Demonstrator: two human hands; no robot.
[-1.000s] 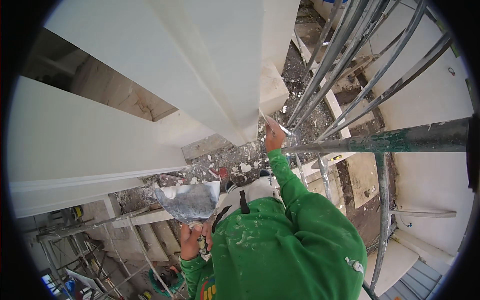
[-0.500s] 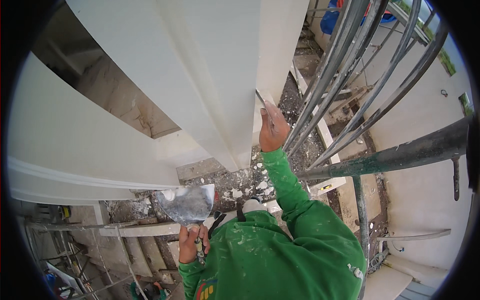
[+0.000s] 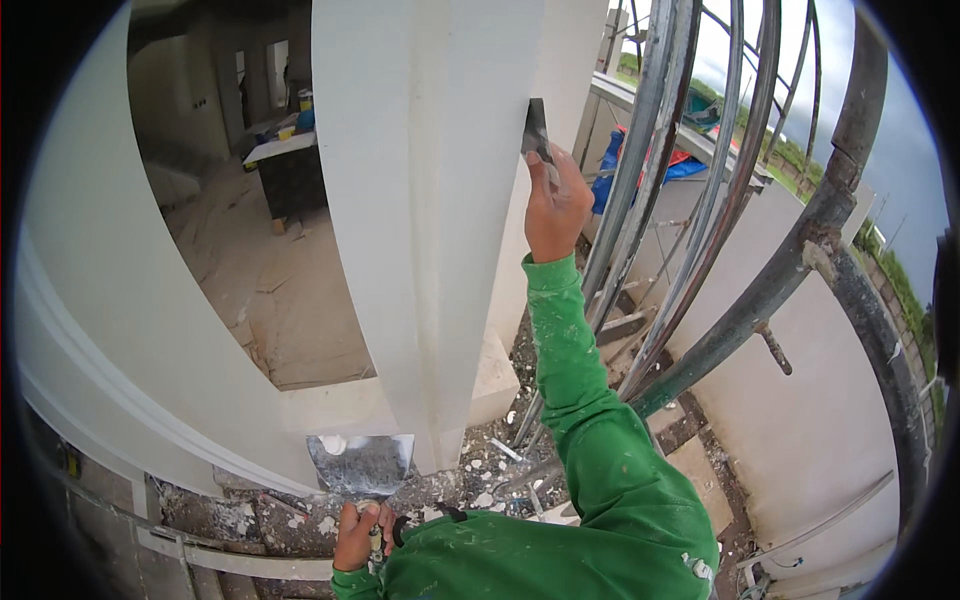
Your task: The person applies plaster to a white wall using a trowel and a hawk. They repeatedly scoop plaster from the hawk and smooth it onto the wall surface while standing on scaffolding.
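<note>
metal poles stand beside the right fingers, closed on a scraper, left fingers gripping a broad blade.

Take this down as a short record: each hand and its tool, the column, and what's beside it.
column: white, upright
left hand: gripping a wide metal blade by its handle, a white lump on the blade
right hand: holding a narrow blade at the column's right corner
left of column: opening onto an interior floor
right of column: metal poles
</note>
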